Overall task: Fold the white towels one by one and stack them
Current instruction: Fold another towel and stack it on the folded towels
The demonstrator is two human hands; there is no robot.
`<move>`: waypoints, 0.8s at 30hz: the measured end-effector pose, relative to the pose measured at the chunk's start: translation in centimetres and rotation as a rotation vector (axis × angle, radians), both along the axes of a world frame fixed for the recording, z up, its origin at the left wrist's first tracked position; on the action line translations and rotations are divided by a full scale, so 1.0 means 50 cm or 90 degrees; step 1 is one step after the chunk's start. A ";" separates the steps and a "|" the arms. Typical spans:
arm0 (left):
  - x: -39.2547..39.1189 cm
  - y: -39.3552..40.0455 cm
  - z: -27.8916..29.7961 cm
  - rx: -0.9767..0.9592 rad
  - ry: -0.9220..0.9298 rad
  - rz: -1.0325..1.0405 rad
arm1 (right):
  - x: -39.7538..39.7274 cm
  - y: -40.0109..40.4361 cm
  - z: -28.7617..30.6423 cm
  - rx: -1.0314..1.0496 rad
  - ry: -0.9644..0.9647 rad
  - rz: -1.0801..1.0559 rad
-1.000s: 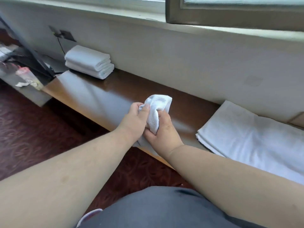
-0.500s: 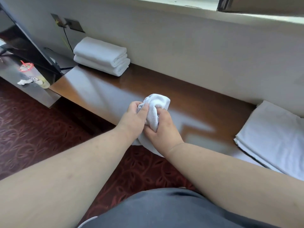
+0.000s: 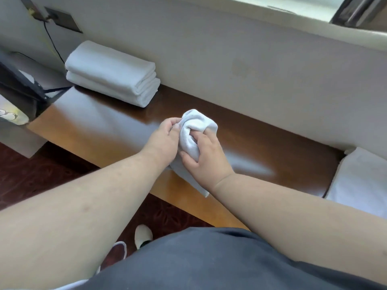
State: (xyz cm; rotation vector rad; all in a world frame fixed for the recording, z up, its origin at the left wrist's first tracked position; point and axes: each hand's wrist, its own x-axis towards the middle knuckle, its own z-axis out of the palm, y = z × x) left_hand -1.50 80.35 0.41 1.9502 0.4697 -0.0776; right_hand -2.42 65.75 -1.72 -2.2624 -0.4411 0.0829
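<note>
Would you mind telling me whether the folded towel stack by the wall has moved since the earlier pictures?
No. The folded towel stack still sits against the wall just below the wall socket; only the head camera has swung.

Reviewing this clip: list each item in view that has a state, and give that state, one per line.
Held towel: bunched, unfolded, a tail hanging over the shelf edge.
Left hand: closed on the held towel.
Right hand: closed on the held towel.
Folded stack: two folded towels, one on the other, by the wall.
Flat towels: laid flat at the right, waiting.
Wall socket: plug in, cable hanging.
</note>
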 end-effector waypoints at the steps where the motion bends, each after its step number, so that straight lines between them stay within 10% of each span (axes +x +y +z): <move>1: 0.022 0.018 -0.016 0.022 0.009 -0.022 | 0.013 0.017 -0.012 -0.031 -0.007 -0.009; 6: 0.109 0.125 -0.090 0.162 0.083 -0.192 | 0.063 0.130 -0.083 -0.221 0.115 -0.046; 20: 0.220 0.177 -0.158 0.438 0.068 -0.652 | 0.043 0.252 -0.128 -0.159 0.350 -0.028; 24: 0.252 0.179 -0.163 0.508 0.125 -0.708 | 0.032 0.237 -0.143 -0.001 0.312 -0.304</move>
